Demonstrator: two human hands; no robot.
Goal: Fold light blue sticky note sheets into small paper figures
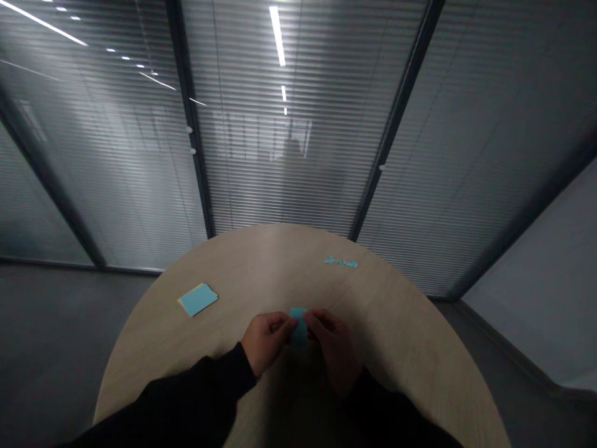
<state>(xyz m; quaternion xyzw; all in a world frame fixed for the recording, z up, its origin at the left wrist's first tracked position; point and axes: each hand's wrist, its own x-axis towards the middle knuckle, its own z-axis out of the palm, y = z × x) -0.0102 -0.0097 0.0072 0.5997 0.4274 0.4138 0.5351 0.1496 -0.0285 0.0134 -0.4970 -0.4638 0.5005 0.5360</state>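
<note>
A small piece of blue paper (298, 333) is held upright between my two hands, over the near middle of the table. My left hand (269, 341) pinches its left edge between thumb and fingers. On the other side, my right hand (333, 345) grips the right edge in the same way, thumb toward me. The fingertips behind the paper are partly hidden. Torn scraps of blue paper (341, 262) lie in a thin row farther back, to the right. To the left rests a stack of paper sheets (199, 300), blue on top with a yellow edge showing beneath.
The round wooden table (275, 255) has its far edge close to a glass partition (289, 174) with blinds and dark frames. Grey floor (51, 336) shows on the left, and a pale wall (541, 280) stands at the right.
</note>
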